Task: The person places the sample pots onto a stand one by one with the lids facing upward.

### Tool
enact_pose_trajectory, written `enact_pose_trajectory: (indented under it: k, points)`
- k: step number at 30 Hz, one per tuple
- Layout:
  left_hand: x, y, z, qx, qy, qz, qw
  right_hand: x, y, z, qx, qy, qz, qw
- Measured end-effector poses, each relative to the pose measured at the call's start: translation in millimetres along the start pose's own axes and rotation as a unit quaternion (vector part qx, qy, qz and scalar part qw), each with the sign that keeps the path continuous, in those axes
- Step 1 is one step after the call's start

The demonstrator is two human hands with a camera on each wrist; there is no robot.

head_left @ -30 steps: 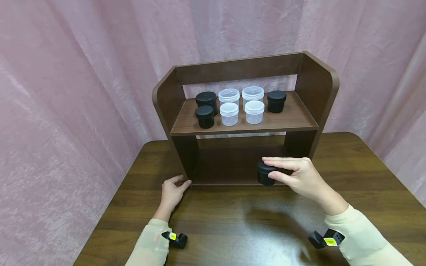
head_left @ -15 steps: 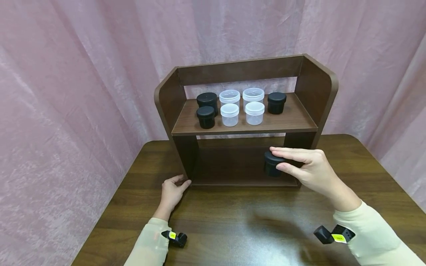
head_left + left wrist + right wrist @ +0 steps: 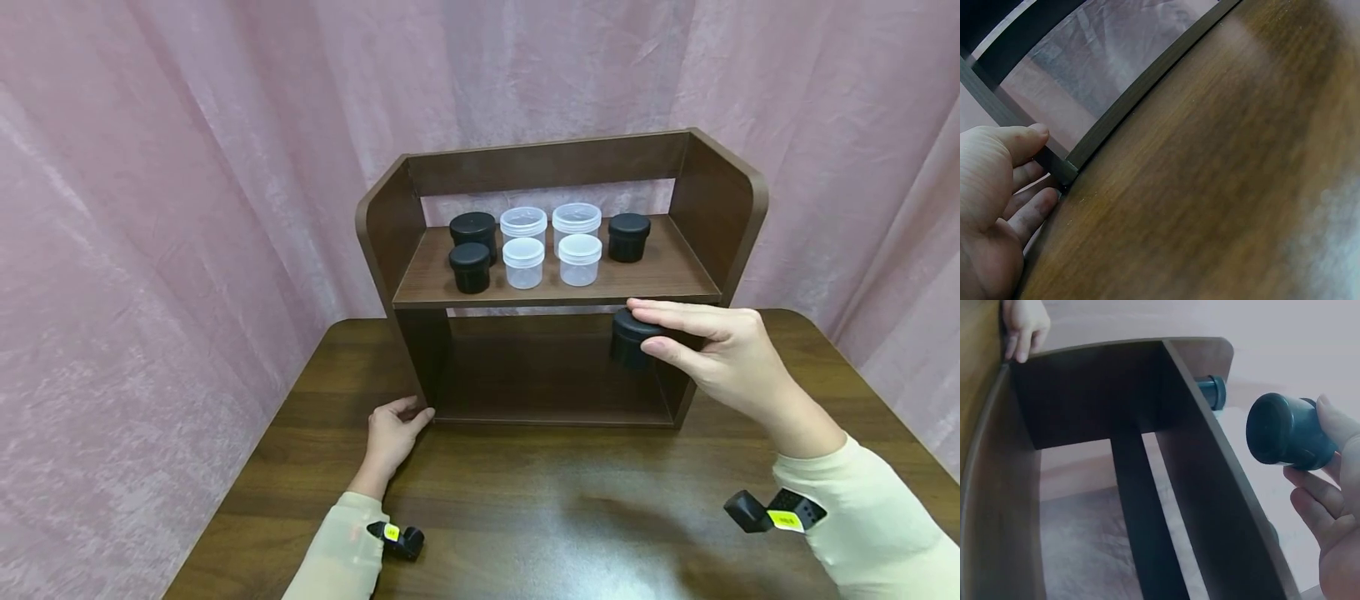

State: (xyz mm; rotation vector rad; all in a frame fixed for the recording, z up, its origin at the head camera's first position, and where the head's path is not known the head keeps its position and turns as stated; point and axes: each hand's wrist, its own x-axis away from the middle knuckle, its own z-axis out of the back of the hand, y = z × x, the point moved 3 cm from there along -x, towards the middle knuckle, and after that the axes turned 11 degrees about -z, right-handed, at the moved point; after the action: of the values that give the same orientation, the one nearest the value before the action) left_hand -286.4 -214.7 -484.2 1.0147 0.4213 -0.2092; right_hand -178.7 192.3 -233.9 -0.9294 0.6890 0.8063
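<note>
My right hand pinches a small black lidded jar by its lid, thumb on the near side and fingers across the top. In the right wrist view that jar hangs off the surface, in front of the shelf unit's middle board. At the lower left corner of the brown wooden shelf unit, my left hand grips the side panel. The left wrist view has the thumb on the panel's front edge and the other fingers along its outer side, partly hidden.
On the upper board stand black jars, among them one at the right, and clear tubs, including a small white-lidded one. A wooden table carries the unit. Behind hangs a pink curtain.
The black jar has risen with my right hand, moving up and slightly right from the lower board's front to near the upper board's edge. My left hand keeps its place.
</note>
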Motion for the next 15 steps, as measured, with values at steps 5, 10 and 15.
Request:
enact_pose_trajectory:
  k: [5, 10, 15]
  points:
    - [-0.9, 1.5, 0.2, 0.001, -0.004, 0.001, 1.0, -13.7, -0.8, 9.7, 0.035, 0.01, -0.025, 0.999]
    - [0.0, 1.5, 0.4, -0.002, -0.003, 0.004, 1.0, -23.1, 16.2, 13.5, 0.051, 0.03, -0.071, 0.996]
    - [0.7, 1.4, -0.3, -0.003, -0.001, 0.003, 1.0, -29.1, 37.8, 12.7, 0.034, 0.041, -0.106, 0.993]
